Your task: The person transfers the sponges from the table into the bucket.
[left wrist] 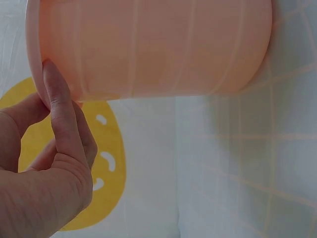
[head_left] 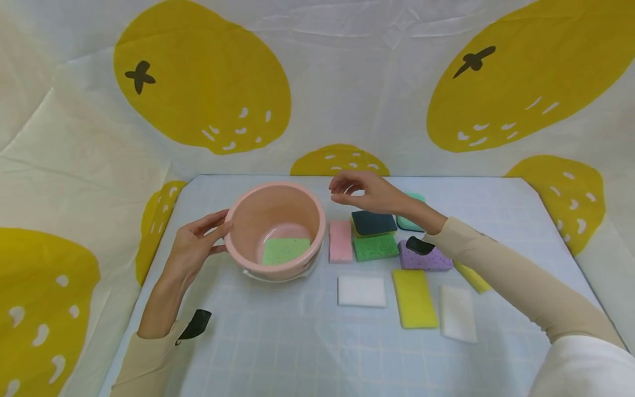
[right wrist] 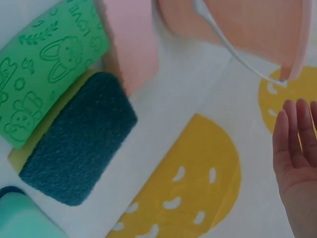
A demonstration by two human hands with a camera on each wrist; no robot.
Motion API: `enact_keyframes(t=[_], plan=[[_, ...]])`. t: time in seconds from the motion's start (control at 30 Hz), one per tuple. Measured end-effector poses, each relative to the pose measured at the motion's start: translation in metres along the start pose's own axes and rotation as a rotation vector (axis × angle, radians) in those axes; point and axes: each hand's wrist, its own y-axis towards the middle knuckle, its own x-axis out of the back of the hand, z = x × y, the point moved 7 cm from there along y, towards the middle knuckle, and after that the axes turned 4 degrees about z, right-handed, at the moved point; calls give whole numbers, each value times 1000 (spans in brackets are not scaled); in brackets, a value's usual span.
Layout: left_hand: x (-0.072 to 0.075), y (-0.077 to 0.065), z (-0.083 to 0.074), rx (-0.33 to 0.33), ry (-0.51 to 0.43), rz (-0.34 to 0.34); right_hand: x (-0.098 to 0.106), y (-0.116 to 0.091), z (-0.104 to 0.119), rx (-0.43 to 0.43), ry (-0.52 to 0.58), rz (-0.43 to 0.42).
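A pink bucket [head_left: 245, 220] stands upright at the left middle of the table, with a light green sponge [head_left: 286, 252] lying on its bottom. My left hand [head_left: 193, 248] pinches the bucket's left rim between thumb and fingers; the left wrist view shows fingers against the outer wall [left wrist: 158, 49]. Just right of the bucket, my right hand [head_left: 369, 192] hovers with loosely bent fingers and holds nothing. Below it lie a dark-topped scouring sponge [head_left: 374, 223], a green sponge [head_left: 376, 248] with an embossed pattern, and a pink sponge [head_left: 340, 241].
A purple sponge [head_left: 426, 257] and a teal item [head_left: 412, 212] lie partly under the right forearm. Nearer me are a white sponge [head_left: 361, 291], a yellow sponge [head_left: 415, 299], another white sponge [head_left: 458, 313] and a half-covered yellow piece [head_left: 473, 277]. Patterned cloth rises behind the table.
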Motion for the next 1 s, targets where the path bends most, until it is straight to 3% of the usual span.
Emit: enact_keyframes(t=[0.4, 1.0], plan=[[0, 0, 1, -8, -13, 3, 10, -24, -40, -126, -53, -45], [0, 2, 2, -10, -15, 13, 13, -54, -89, -215, -126, -28]])
